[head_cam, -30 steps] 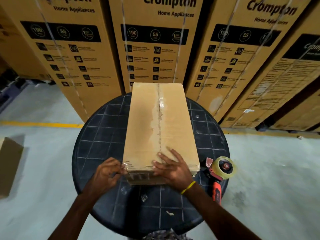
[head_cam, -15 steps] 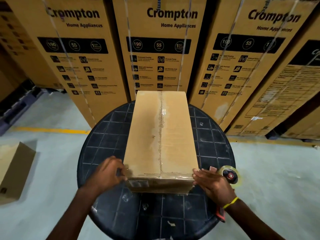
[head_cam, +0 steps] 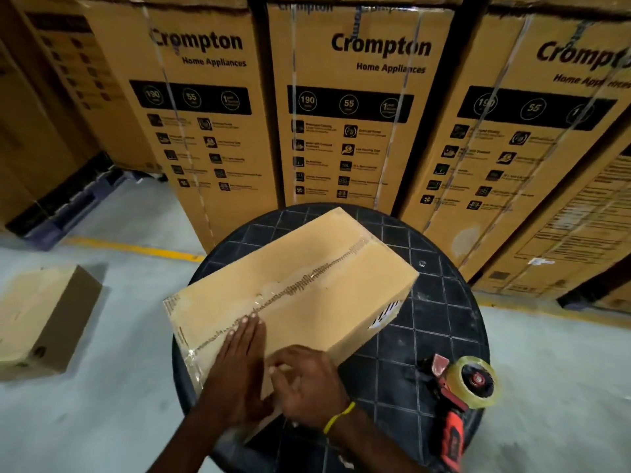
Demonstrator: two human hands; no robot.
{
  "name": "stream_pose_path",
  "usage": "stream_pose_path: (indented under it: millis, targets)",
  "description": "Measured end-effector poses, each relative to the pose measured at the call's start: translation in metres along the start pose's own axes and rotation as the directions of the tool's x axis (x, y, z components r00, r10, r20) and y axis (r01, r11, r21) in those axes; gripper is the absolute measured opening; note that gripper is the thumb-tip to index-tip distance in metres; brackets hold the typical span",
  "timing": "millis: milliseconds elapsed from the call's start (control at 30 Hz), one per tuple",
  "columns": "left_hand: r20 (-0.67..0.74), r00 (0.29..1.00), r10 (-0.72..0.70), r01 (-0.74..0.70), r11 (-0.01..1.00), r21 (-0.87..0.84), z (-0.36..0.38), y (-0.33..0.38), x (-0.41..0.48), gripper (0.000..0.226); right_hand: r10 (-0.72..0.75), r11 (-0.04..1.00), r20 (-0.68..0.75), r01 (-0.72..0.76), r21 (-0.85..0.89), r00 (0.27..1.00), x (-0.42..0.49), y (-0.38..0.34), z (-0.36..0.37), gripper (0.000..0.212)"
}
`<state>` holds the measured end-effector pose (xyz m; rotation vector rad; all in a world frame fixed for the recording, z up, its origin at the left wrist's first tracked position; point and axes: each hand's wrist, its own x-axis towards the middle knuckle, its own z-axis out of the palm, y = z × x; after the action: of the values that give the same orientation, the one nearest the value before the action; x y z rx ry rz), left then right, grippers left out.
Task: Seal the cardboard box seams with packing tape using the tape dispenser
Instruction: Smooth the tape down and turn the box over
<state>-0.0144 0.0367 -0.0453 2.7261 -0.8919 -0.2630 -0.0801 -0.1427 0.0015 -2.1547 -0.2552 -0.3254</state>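
Both hands sit at the near end of the box [head_cam: 290, 295]. Left hand [head_cam: 239, 367] lies flat, fingers straight and pressed together, palm down on the top face with fingertips touching the taped centre seam [head_cam: 307, 279]. Right hand [head_cam: 307, 380] is curled at the near edge, just beside the left; its fingers seem to press or pinch the tape there, though the view is too blurred to be sure. A yellow band [head_cam: 338, 418] circles the right wrist.

The box lies askew on a round dark table [head_cam: 440, 322], its far end pointing up and right. Clear tape runs along the seam and wraps the near left corner. The dispenser [head_cam: 461, 397] lies on the table right of the box, apart from both hands, red handle toward the person. Tall printed cartons [head_cam: 351, 107] stand behind the table, and another box [head_cam: 44, 319] sits on the floor [head_cam: 109, 404] at left.
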Motion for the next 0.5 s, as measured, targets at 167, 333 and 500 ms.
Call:
stream_pose_path:
  millis: [167, 333, 500]
  targets:
    - [-0.086, 0.977, 0.197, -0.193, 0.980, 0.055, -0.010, -0.040, -0.027, 0.112, 0.004, 0.968, 0.332, 0.079, -0.237, 0.943, 0.052, 0.011, 0.050, 0.056]
    - [-0.075, 0.981, 0.179, -0.174, 0.982, 0.069, -0.013, -0.034, -0.034, 0.141, 0.005, 0.855, 0.424, 0.216, -0.471, 0.905, 0.048, 0.066, 0.035, 0.069]
    - [-0.077, 0.977, 0.199, -0.194, 0.979, 0.068, -0.011, -0.032, -0.032, 0.141, 0.334, 0.669, 0.090, -0.169, -0.724, 0.938, 0.035, 0.142, -0.106, 0.054]
